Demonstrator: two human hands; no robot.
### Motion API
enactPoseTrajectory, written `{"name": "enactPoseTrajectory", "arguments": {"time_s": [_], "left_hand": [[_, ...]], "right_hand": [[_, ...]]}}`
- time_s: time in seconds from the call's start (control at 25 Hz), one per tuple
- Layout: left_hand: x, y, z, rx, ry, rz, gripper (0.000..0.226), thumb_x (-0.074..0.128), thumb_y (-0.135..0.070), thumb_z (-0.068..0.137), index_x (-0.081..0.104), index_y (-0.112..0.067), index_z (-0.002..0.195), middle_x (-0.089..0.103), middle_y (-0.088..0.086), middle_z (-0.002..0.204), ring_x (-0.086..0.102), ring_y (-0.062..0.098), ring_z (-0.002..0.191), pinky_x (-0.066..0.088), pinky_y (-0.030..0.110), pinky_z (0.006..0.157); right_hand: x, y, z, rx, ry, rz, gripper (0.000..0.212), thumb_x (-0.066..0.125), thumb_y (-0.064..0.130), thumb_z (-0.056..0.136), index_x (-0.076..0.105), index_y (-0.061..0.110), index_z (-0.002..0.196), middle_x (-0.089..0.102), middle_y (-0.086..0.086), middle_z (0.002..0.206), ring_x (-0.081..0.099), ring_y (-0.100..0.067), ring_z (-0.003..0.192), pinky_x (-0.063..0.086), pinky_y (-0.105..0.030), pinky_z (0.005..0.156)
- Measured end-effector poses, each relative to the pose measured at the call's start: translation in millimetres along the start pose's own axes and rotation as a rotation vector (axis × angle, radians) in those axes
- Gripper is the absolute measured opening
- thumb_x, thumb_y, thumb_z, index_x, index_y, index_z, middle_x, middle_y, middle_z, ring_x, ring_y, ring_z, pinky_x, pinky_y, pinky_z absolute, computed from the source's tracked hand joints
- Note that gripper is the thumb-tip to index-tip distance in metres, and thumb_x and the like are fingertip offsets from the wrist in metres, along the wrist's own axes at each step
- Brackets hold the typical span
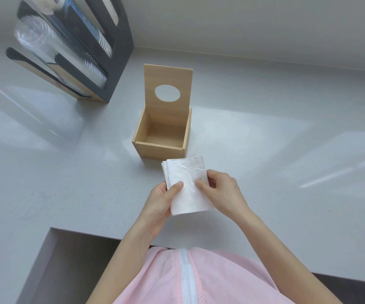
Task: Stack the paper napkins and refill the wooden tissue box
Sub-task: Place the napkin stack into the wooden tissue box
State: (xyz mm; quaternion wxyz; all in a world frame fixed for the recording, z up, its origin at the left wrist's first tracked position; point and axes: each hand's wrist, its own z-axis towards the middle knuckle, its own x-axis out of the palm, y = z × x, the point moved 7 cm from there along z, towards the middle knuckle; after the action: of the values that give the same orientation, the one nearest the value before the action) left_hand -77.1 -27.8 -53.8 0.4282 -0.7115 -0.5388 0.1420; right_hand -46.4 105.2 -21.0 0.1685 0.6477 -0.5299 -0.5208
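A small stack of white paper napkins (188, 185) is held above the grey counter, just in front of the wooden tissue box (158, 150). My left hand (160, 200) grips the stack's left edge with the thumb on top. My right hand (221, 191) pinches its right edge, thumb on the top napkin. The napkins are slightly fanned at the far left corner. The box is open and empty inside. Its lid (168, 83), with an oval hole, stands upright at the back.
A dark cup dispenser (102, 51) with stacks of clear and paper cups leans at the back left. The grey counter (276, 150) has a cut-out edge (52, 229) near my body. A wall runs along the back.
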Motion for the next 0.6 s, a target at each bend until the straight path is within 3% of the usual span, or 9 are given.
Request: {"name": "enactPoseTrajectory", "arguments": {"time_s": [0.2,0.32,0.4,0.48,0.6], "left_hand": [[-17,-5,-2,0.028,-0.019,0.029,0.018,0.051,-0.016,0.092,0.064,-0.015,0.105,0.076,-0.002,0.091,0.072,0.012,0.081,0.057,0.025,0.071],[-28,-13,-3,0.050,-0.013,0.017,0.021,0.051,-0.016,0.092,0.064,-0.014,0.108,0.075,-0.001,0.094,0.072,0.013,0.084,0.056,0.026,0.073],[-36,-21,-4,0.072,0.018,-0.030,0.020,0.049,-0.014,0.093,0.064,-0.014,0.106,0.076,-0.003,0.092,0.072,0.012,0.083,0.057,0.024,0.072],[-43,-30,-4,0.098,0.046,-0.069,0.020,0.049,-0.014,0.093,0.064,-0.014,0.105,0.076,-0.002,0.093,0.072,0.013,0.084,0.058,0.025,0.073],[-50,-44,-3,0.169,0.091,-0.080,0.022,0.047,-0.016,0.092,0.062,-0.014,0.109,0.074,-0.001,0.098,0.071,0.015,0.089,0.057,0.028,0.078]], "right_hand": [[12,10,0,-0.010,0.006,-0.018,0.027,0.053,0.027,0.088,0.065,0.003,0.092,0.070,-0.010,0.087,0.063,-0.027,0.084,0.051,-0.041,0.075],[18,16,-3,0.010,-0.042,0.055,0.022,0.056,0.032,0.088,0.060,0.016,0.104,0.061,0.006,0.092,0.057,-0.010,0.082,0.045,-0.020,0.068],[25,17,-5,0.045,-0.047,0.171,0.032,0.060,0.034,0.087,0.052,0.023,0.116,0.056,0.010,0.099,0.054,0.003,0.084,0.041,-0.009,0.068],[36,18,-7,0.089,0.013,0.306,0.036,0.060,0.035,0.087,0.048,0.028,0.119,0.056,0.014,0.100,0.053,0.008,0.088,0.042,-0.009,0.070],[56,22,-6,0.118,0.109,0.463,0.030,0.057,0.032,0.089,0.055,0.021,0.116,0.066,0.009,0.103,0.063,-0.003,0.094,0.051,-0.017,0.080]]}}
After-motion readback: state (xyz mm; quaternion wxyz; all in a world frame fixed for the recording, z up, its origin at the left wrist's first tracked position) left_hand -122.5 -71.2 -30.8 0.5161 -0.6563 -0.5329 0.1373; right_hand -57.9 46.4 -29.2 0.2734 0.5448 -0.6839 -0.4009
